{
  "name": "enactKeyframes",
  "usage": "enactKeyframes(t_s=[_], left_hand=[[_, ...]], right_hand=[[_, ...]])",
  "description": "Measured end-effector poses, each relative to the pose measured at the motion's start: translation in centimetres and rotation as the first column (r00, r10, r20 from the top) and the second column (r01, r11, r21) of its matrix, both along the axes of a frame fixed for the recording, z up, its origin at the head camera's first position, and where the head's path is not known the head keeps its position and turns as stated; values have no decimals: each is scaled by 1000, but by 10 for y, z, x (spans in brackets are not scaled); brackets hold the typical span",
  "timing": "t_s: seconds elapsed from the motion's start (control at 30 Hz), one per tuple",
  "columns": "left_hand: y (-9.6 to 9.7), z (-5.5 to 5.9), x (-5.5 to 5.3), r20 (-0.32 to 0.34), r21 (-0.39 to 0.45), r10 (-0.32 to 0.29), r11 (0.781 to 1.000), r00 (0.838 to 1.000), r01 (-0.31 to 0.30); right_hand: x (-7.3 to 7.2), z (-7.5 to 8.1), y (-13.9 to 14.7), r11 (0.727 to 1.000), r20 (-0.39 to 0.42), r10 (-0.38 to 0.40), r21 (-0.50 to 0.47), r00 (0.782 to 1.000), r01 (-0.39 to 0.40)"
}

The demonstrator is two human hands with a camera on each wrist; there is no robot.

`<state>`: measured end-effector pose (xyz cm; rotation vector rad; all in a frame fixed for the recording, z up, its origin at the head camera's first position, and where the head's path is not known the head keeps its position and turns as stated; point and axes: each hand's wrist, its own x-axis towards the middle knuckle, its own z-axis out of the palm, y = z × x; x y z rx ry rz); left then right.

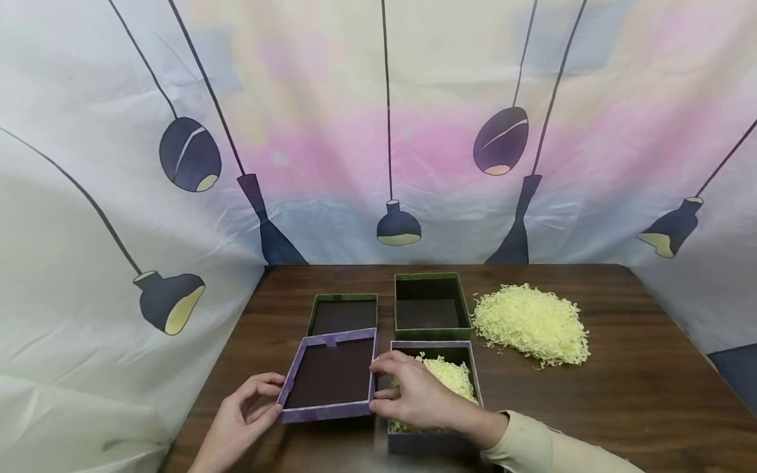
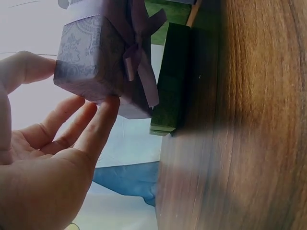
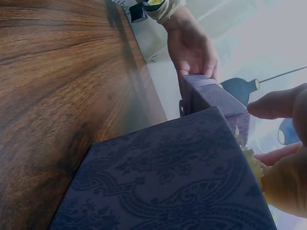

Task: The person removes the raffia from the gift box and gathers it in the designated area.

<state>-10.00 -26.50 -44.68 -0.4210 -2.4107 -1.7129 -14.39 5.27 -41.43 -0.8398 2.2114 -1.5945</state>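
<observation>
A purple patterned box lid (image 1: 334,374), its open side facing up, is lifted above the table between both hands. My left hand (image 1: 239,417) pinches its left edge, fingers at the far part and thumb near the front corner. On the opposite edge, my right hand (image 1: 420,394) grips with fingertips and thumb. A ribbon bow (image 2: 136,52) hangs on the lid's underside in the left wrist view. Beneath the right forearm stands the purple box (image 1: 432,445), holding pale yellow shredded paper (image 1: 451,378) that the hand partly covers.
Behind the purple lid lies a green-rimmed lid (image 1: 344,318), partly overlapped by it. A green box (image 1: 434,334) stands open behind the purple box. To its right is a heap of yellow shredded paper (image 1: 532,325) on the wooden table (image 1: 627,394). A printed cloth (image 1: 331,230) hangs behind.
</observation>
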Motion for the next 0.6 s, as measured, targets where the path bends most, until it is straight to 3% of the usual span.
enactKeyframes(t_s=[0.13,0.3,0.6], left_hand=[[-2,1,4,-3,-15,24,1000,1000,-24],[-3,2,7,-18,13,5,1000,1000,-5],[-7,5,11,-8,22,-22,999,1000,23]], right_hand=[[1,1,-2,1000,0,9,22,1000,-9],[3,2,-1,1000,23,21,12,1000,-21],[4,1,-3,998,-14,35,59,999,-34]])
